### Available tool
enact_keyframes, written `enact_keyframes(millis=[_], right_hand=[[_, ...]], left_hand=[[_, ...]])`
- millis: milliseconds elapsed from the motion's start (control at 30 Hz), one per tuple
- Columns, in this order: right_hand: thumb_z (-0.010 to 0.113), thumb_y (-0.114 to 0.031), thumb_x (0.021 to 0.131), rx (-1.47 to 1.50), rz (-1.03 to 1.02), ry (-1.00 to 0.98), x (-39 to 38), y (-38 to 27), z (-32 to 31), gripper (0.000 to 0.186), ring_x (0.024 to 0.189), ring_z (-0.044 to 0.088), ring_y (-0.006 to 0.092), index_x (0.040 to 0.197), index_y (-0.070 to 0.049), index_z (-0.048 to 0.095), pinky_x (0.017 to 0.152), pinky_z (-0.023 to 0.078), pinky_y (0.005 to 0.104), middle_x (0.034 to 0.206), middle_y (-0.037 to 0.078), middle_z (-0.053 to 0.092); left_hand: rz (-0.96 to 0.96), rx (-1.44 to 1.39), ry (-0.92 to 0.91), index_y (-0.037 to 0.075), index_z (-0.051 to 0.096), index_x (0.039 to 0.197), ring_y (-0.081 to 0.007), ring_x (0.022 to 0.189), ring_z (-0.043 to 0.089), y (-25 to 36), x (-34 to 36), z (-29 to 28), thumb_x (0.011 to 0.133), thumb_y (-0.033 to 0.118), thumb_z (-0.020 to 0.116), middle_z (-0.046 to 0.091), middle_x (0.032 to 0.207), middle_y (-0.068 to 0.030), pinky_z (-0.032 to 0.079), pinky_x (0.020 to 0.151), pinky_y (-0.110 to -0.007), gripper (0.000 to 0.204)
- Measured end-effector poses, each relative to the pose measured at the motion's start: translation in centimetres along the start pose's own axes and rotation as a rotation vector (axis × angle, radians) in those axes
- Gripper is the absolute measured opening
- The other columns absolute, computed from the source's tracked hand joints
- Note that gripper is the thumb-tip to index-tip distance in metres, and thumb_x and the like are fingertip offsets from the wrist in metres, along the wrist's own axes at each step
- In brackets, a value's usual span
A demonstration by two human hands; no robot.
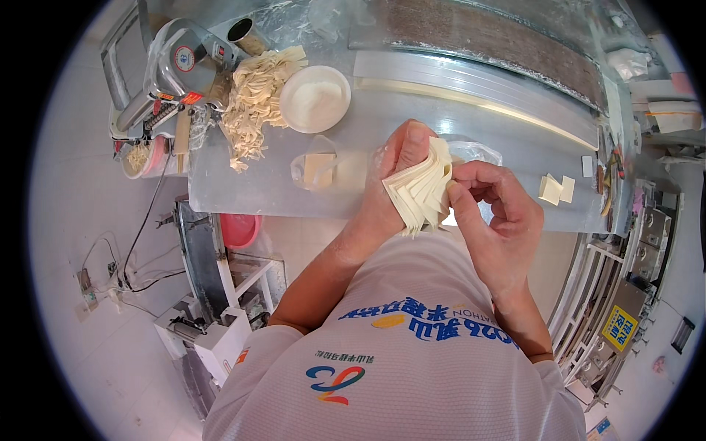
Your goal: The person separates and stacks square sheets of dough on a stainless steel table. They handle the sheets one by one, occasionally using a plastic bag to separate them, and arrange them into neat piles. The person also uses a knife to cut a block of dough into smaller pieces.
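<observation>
Over the table's near edge, my left hand (379, 204) grips a fanned stack of pale dough wrappers (421, 188), its thumb up along the far side. Thumb and fingers of my right hand (507, 209) are pinched at the right edge of that stack. Whether they have one wrapper or several between them cannot be made out. A few loose square wrappers (550, 189) lie on the tabletop to the right. Left of my hands, a small clear plastic bag (300, 170) lies with a pale square piece (319, 169) at it. Another clear plastic piece (476, 152) shows behind my right hand.
A white bowl (346, 110) of white powder stands on the metal table (250, 192), beside a heap of dough strips (257, 95). A silver machine (180, 66) and a metal can (248, 37) are at the far left. Long metal strips (471, 88) lie across the back.
</observation>
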State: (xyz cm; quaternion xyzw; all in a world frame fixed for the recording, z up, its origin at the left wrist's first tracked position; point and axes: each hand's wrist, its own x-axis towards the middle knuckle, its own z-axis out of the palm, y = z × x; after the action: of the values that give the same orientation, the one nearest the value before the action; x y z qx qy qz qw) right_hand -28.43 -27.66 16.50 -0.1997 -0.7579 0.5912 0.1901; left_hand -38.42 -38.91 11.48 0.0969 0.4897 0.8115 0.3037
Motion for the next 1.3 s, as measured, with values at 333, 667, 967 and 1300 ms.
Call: enact_keyframes(millis=[333,667,967,1300], right_hand=[[0.073,-0.001,0.096,0.090,0.112,-0.016,0.7,0.3,-0.1,0.016,0.078,0.067,0.0075,0.110,0.005,0.074,0.073,0.055,0.0237,0.094,0.005,0.076],[0.074,0.000,0.095,0.071,0.067,-0.050,0.9,0.8,-0.3,0.018,0.080,0.067,0.0079,0.113,0.004,0.073,0.074,0.056,0.0241,0.094,0.005,0.075],[0.071,0.001,0.097,0.093,0.130,-0.042,0.7,0.6,-0.2,0.017,0.082,0.068,0.0087,0.113,0.005,0.072,0.077,0.058,0.0251,0.098,0.006,0.076],[0.068,0.004,0.098,0.221,0.212,-0.083,0.5,1.1,-0.7,0.018,0.090,0.068,0.0093,0.115,0.004,0.071,0.084,0.057,0.0257,0.105,0.006,0.075]], left_hand=[[-0.012,0.007,0.012,0.010,0.058,0.097,-0.0055,0.076,0.059,-0.5,0.7,-0.4,0.112,0.056,0.050,0.061,0.084,0.0020,0.050,0.067,-0.024,0.049],[-0.056,0.056,0.059,0.010,0.060,0.095,-0.0060,0.075,0.057,-0.2,0.9,-0.1,0.111,0.060,0.049,0.060,0.083,0.0023,0.049,0.067,-0.024,0.054],[-0.078,0.043,0.024,0.008,0.065,0.102,-0.0075,0.080,0.057,-0.2,0.5,-0.4,0.113,0.055,0.047,0.061,0.088,0.0006,0.049,0.073,-0.026,0.052],[-0.076,0.086,0.060,0.007,0.065,0.101,-0.0084,0.077,0.061,-0.5,0.4,-0.6,0.112,0.058,0.048,0.064,0.086,-0.0012,0.051,0.069,-0.026,0.054]])
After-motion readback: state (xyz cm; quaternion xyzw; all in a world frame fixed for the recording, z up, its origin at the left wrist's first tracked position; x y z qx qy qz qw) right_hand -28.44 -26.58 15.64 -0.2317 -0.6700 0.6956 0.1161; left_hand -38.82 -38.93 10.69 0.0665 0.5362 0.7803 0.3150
